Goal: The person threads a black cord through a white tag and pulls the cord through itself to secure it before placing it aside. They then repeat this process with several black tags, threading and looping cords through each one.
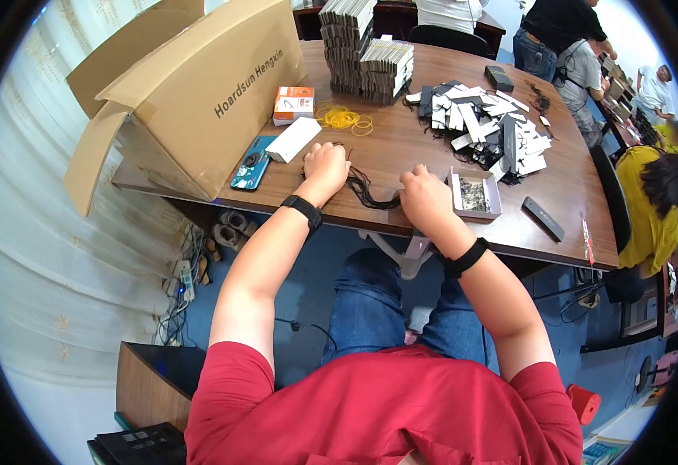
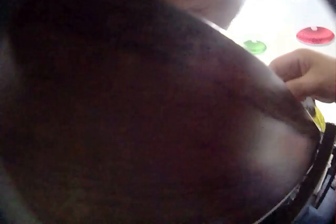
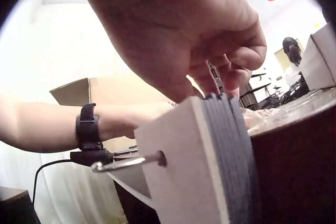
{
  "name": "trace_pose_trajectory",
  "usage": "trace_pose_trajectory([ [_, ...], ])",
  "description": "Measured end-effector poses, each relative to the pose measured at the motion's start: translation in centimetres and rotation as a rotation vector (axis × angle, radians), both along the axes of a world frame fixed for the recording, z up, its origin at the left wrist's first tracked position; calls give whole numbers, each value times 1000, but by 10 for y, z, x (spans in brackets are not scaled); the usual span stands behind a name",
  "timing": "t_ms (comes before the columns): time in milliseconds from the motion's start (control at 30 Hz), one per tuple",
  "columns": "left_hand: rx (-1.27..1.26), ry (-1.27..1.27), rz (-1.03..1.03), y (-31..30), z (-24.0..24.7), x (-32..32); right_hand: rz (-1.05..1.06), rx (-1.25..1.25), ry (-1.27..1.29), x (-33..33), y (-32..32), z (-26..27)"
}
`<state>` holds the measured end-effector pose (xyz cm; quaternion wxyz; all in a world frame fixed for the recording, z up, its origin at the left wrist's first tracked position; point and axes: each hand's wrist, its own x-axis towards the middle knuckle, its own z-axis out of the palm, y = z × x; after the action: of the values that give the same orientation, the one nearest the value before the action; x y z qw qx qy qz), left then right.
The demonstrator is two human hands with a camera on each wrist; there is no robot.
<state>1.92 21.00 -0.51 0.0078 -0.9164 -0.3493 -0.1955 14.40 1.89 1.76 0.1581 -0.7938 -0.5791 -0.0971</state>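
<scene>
My left hand (image 1: 326, 169) lies on the brown table, fingers curled over a bundle of black cords (image 1: 366, 190). The cords trail rightward toward my right hand (image 1: 426, 200). The right hand's fingers are bent; at them, in the right wrist view, is a thin dark-and-light strip (image 3: 214, 77). Just below that hand stands a layered block of pale and grey cards (image 3: 176, 166). A metal rod with a hooked tip (image 3: 123, 164) sticks out of a hole in its face. In the left wrist view the dark table underside fills most of the picture.
Right of the right hand is a white box (image 1: 476, 194) of small pieces, then a black bar (image 1: 543, 218). A heap of black-and-white tags (image 1: 494, 128) lies behind. Leftward are a blue phone (image 1: 251, 164), white box (image 1: 294, 139), yellow bands (image 1: 344, 118) and large carton (image 1: 215, 85).
</scene>
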Motion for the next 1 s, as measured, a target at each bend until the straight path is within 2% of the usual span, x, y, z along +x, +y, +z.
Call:
trace_pose_trajectory([
  [67,52,52,-17,5,-4,8,-21,27,55,-4,1,5],
  [167,-39,26,-77,-2,2,6,8,29,98,-3,0,7],
  [367,-126,-9,-304,-35,20,-15,63,121,238,-2,4,3],
  [467,-84,-49,-395,-43,14,-25,54,40,252,-2,9,2],
  [667,-100,-188,-428,-33,2,-34,7,-184,302,-11,28,27],
  [767,-116,-211,-428,-33,1,-39,38,-143,261,-15,38,35],
  [867,-139,-206,-407,-35,0,-38,72,-94,212,-6,59,12],
  [1000,-141,-176,-376,-35,-1,-37,106,-179,157,-7,73,10],
])
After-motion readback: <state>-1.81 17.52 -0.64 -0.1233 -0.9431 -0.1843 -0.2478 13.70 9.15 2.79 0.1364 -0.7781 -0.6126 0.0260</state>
